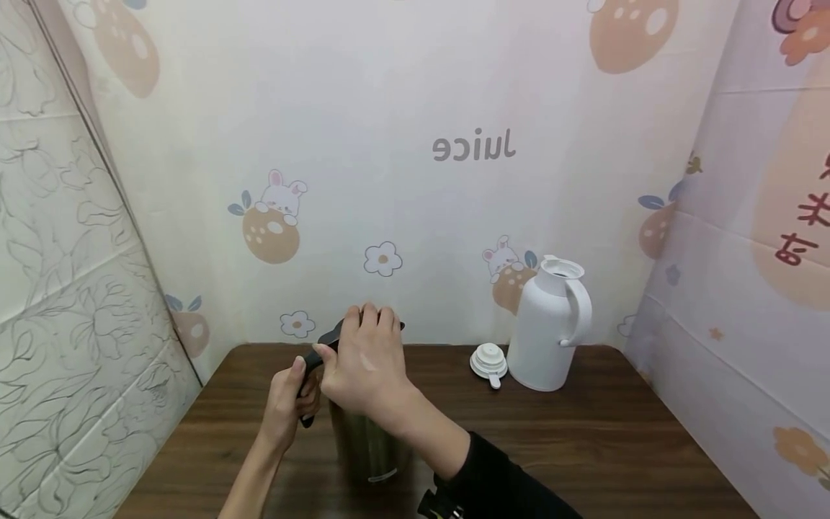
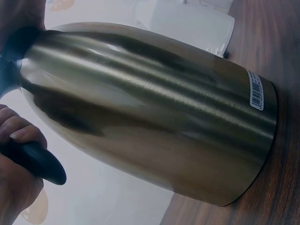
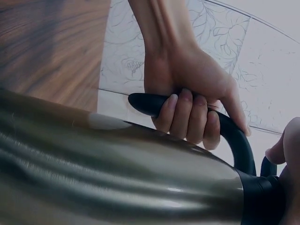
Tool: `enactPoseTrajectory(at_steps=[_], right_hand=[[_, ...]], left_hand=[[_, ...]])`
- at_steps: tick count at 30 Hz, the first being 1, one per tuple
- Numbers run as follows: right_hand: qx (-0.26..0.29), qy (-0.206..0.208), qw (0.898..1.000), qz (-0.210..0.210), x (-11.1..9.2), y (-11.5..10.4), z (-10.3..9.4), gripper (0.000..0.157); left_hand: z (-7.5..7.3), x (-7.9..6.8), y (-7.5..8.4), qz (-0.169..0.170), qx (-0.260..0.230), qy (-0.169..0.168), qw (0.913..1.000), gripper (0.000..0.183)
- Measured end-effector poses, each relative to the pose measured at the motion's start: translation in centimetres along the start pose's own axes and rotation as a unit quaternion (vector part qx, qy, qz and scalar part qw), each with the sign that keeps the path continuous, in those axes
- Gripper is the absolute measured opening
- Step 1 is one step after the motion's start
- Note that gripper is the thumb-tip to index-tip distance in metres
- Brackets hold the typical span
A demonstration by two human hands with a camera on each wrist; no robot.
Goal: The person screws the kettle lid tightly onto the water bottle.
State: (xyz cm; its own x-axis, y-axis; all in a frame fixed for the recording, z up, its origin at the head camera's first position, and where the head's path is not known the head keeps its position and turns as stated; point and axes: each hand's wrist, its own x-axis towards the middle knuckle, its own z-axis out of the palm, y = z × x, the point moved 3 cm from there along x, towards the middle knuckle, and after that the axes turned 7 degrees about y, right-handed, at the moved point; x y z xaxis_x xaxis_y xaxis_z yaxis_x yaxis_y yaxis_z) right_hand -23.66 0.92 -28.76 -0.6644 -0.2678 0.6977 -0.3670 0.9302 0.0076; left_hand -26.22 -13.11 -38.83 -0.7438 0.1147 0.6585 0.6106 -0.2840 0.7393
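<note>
A bronze metal thermos jug (image 1: 369, 447) with a black collar and handle stands on the wooden table. My left hand (image 1: 285, 404) grips the jug's black handle (image 3: 145, 104), fingers wrapped round it and thumb along its upper part. Over the jug's top, my right hand (image 1: 369, 364) holds the lid area with bent fingers; the lid itself is hidden under the palm. A black tip shows just past the fingers. Low on the jug's side is a barcode sticker (image 2: 255, 90).
A white thermos jug (image 1: 538, 339) with an uncovered mouth stands at the back right, its handle turned right. Its white stopper-like lid (image 1: 489, 362) lies on the table (image 1: 583, 447) left of it. Printed cloth walls (image 1: 389, 180) enclose the table's back and sides.
</note>
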Motion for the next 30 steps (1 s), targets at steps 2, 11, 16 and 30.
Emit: enactPoseTrajectory(at_steps=[2, 11, 16, 30], right_hand=[[-0.007, 0.005, 1.000, 0.007, 0.1, -0.3, 0.2, 0.051], [-0.007, 0.001, 1.000, 0.022, 0.2, -0.4, 0.2, 0.055], [0.009, -0.041, 0.999, -0.009, 0.0, 0.4, -0.3, 0.067], [0.130, -0.150, 0.965, -0.171, 1.8, 3.6, -0.8, 0.061]], left_hand=[[-0.2, 0.0, 0.1, 0.004, 0.005, 0.001, 1.0000, 0.052], [-0.3, 0.1, 0.1, 0.007, -0.001, -0.013, 0.9999, 0.050], [-0.1, 0.1, -0.2, 0.018, -0.026, -0.033, 0.9990, 0.049], [0.0, 0.2, 0.0, 0.006, -0.055, -0.052, 0.9971, 0.049]])
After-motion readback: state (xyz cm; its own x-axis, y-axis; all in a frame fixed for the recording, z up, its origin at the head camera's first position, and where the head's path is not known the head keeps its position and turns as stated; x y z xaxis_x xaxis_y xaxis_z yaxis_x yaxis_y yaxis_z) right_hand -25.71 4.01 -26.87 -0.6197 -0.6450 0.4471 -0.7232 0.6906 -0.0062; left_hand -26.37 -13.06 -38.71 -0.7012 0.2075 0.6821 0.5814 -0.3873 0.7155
